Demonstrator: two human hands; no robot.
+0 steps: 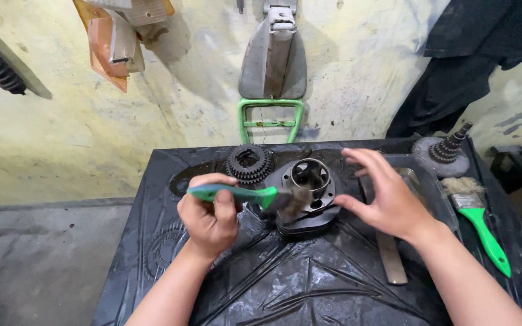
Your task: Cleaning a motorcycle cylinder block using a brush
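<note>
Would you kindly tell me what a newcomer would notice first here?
At the centre, the left hand holds a green-handled brush against a dark finned cylinder, which the open right hand steadies. A second green brush lies at the right of the black plastic sheet.

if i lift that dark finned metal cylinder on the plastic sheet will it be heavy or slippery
Probably heavy for its size: the dark finned metal cylinder looks like thick cast metal. Likely slippery, since the black plastic sheet glistens wetly around it. It stands on its flat end, so it is unlikely to roll.

Left hand (209, 217) brushes engine cylinder (306, 196); right hand (382, 193) steadies it
</note>
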